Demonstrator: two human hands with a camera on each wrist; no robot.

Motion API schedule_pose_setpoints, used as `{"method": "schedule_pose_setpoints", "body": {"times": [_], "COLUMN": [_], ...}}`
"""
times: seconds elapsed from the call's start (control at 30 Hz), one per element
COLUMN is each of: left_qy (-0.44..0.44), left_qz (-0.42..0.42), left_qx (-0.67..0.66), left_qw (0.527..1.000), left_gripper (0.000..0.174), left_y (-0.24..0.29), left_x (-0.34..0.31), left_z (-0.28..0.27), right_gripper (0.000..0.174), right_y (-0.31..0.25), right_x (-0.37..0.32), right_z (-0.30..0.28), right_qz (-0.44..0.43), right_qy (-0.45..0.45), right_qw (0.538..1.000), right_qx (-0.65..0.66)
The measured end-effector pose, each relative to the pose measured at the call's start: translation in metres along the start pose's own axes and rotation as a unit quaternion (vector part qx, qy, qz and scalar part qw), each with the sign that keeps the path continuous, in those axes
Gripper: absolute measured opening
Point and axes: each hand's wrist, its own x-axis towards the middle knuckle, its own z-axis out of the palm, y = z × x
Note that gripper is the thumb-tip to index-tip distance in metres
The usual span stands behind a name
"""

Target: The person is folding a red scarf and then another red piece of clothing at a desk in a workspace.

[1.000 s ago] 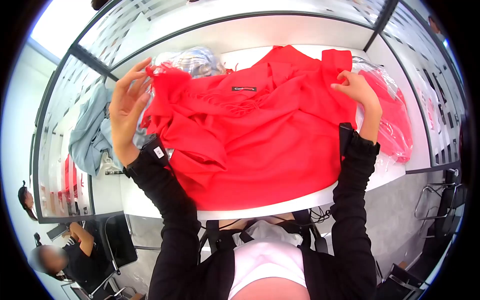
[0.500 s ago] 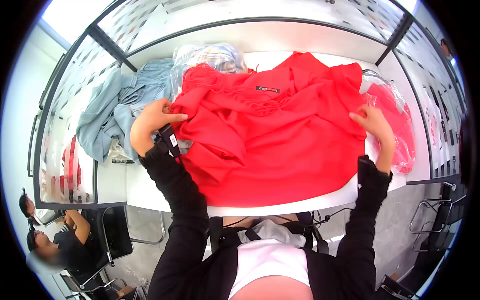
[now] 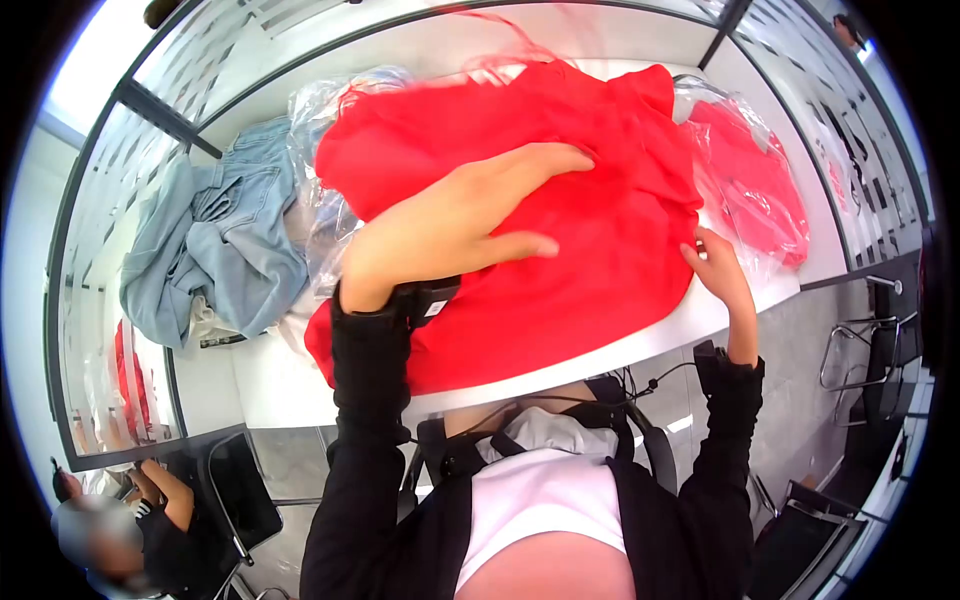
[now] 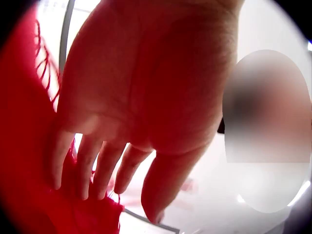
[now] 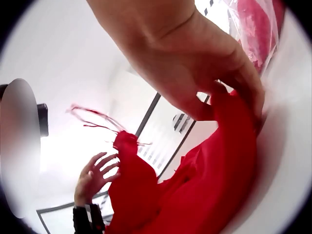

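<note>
A large red fringed scarf (image 3: 540, 310) lies across the table in front of me, its far fringe (image 3: 505, 45) blurred in the air. My left hand (image 3: 450, 215) is over the scarf's left half, fingers extended to the right and thumb apart. The left wrist view shows that palm (image 4: 146, 83) with spread, nearly straight fingers beside the red cloth. At the scarf's right edge, my right hand (image 3: 722, 272) pinches the cloth. Up close in the right wrist view, red fabric passes between the thumb and fingers of this hand (image 5: 195, 63).
Light blue denim clothing (image 3: 225, 225) lies at the left of the table (image 3: 275, 395), next to a clear plastic bag (image 3: 310, 150). Red cloth in clear plastic (image 3: 755, 185) lies on the right. Partition panels (image 3: 110, 260) enclose the sides and back. A seated person (image 3: 165, 530) is at lower left.
My left hand has moved from the scarf's left edge toward its middle. The scarf's left part has swung over, with fringe flying up at the back and the label out of sight.
</note>
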Motion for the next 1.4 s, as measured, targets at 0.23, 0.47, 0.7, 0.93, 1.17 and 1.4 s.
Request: {"method": "schedule_pose_setpoints", "body": {"times": [0.23, 0.47, 0.7, 0.93, 1.17, 1.4], "left_qy": [-0.038, -0.197, -0.026, 0.138, 0.311, 0.121], "left_qz": [-0.108, -0.061, -0.169, -0.162, -0.257, -0.098], "left_qx": [0.014, 0.081, 0.368, -0.001, -0.074, 0.000], "left_qw": [0.993, 0.975, 0.914, 0.977, 0.912, 0.988], "left_gripper": [0.028, 0.044, 0.062, 0.017, 0.024, 0.012], "left_y": [-0.022, -0.041, -0.058, -0.096, -0.137, -0.071], "left_x": [-0.008, 0.001, 0.000, 0.006, -0.009, 0.007], "left_z": [0.009, 0.079, 0.081, 0.040, 0.029, 0.022], "right_gripper": [0.037, 0.043, 0.039, 0.030, 0.029, 0.062], "right_y": [-0.017, -0.007, -0.023, 0.016, -0.017, -0.072], "right_x": [-0.022, -0.026, -0.026, -0.031, -0.021, -0.015], "right_z": [-0.011, 0.006, -0.013, -0.033, -0.009, -0.005], "right_qz": [0.045, -0.029, 0.055, 0.000, -0.030, -0.208], "right_qy": [-0.041, -0.078, 0.107, 0.096, 0.136, -0.110], "right_qw": [0.827, 0.760, 0.726, 0.770, 0.750, 0.931], "right_qx": [0.559, 0.645, 0.677, 0.631, 0.646, 0.280]}}
